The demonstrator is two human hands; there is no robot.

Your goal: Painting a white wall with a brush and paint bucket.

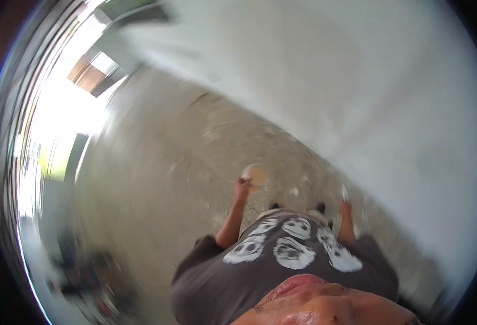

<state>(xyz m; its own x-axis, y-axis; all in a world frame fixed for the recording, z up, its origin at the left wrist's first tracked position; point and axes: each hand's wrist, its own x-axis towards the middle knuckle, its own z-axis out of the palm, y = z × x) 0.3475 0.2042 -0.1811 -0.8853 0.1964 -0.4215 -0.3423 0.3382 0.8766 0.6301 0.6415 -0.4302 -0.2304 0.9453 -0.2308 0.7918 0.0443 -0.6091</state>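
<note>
The left hand (pixel 243 187) has its grip around a round tan tool (pixel 256 174), held over the floor (pixel 157 179). The right hand (pixel 346 206), near the wall (pixel 357 97), grips a small white thing (pixel 344 192); blur hides details.

Bare, unfinished building interior or covered work area, view blurred. Rough grey concrete floor (pixel 157 179) with pale specks across the centre. Plain white plastered wall (pixel 357 92) from 12 to 4 o'clock. Bright daylight opening (pixel 68 108) at 10 o'clock. Indistinct dark clutter (pixel 87 276) at 8 o'clock.
</note>
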